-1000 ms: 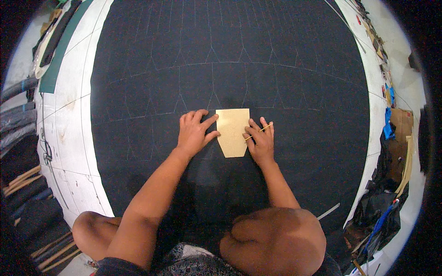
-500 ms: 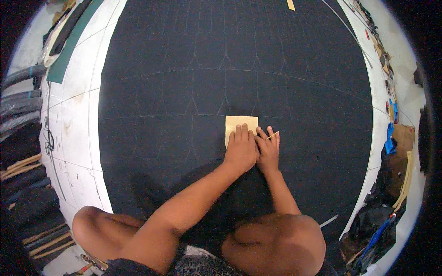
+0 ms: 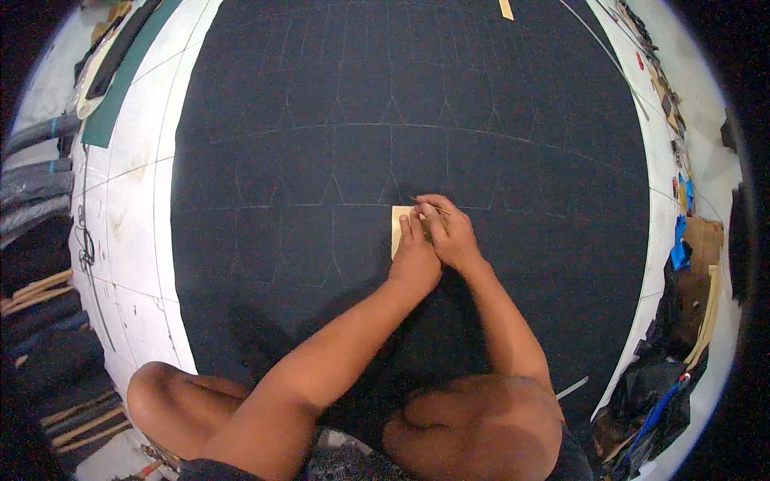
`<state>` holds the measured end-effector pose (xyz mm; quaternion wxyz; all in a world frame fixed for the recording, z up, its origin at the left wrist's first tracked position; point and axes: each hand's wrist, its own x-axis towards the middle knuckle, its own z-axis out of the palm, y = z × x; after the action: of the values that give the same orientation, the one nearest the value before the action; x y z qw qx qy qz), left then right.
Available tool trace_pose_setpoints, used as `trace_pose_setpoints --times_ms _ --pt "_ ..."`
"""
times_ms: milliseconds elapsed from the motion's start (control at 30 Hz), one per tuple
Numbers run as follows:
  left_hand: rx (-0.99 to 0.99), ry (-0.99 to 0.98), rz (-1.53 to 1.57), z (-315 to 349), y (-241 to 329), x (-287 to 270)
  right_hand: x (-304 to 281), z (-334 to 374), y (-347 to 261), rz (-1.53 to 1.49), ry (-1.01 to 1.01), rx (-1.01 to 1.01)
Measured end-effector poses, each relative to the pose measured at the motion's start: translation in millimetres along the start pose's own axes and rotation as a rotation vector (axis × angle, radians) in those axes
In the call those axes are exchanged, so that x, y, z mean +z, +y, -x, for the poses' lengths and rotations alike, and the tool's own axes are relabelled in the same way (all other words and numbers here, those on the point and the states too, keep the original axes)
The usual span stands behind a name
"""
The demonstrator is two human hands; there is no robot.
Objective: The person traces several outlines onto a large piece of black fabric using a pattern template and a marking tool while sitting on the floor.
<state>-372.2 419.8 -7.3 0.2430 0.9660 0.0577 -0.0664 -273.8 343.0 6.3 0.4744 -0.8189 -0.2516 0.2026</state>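
Note:
Dark cloth [image 3: 265, 172] marked with thin pale lines is spread wide in front of me. A small tan card template [image 3: 398, 220] lies on it, its top edge along one of the marked cross lines. My left hand [image 3: 415, 260] rests flat over the card with fingers stretched forward, pressing it down and hiding much of it. Close against it on the right, my right hand [image 3: 455, 239] pinches a thin pencil-like stick [image 3: 415, 199] near the card's top edge. Fingers partly hide the stick, and whether its tip touches the cloth I cannot tell.
White, line-marked surface [image 3: 132, 216] borders the cloth on both sides. A narrow tan strip [image 3: 506, 9] lies at the far edge, and a pale strip [image 3: 573, 386] by my right knee. Wrapped rolls [image 3: 36, 180] sit left; a cardboard piece [image 3: 699, 264] and black plastic lie right.
My right hand has moved up and left, from beside the card to over its top edge, with the stick in its fingers. The left hand still holds the card down.

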Motion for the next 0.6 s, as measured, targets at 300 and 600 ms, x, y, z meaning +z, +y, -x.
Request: trace_pose_setpoints --times_ms 300,600 --pt "0.016 -0.014 0.121 -2.2 -1.8 5.4 2.3 -24.1 -10.5 0.114 -0.172 -0.080" --pt "-0.079 -0.160 0.158 -3.5 6.9 1.2 1.3 -24.0 -5.7 0.163 -0.190 -0.138"
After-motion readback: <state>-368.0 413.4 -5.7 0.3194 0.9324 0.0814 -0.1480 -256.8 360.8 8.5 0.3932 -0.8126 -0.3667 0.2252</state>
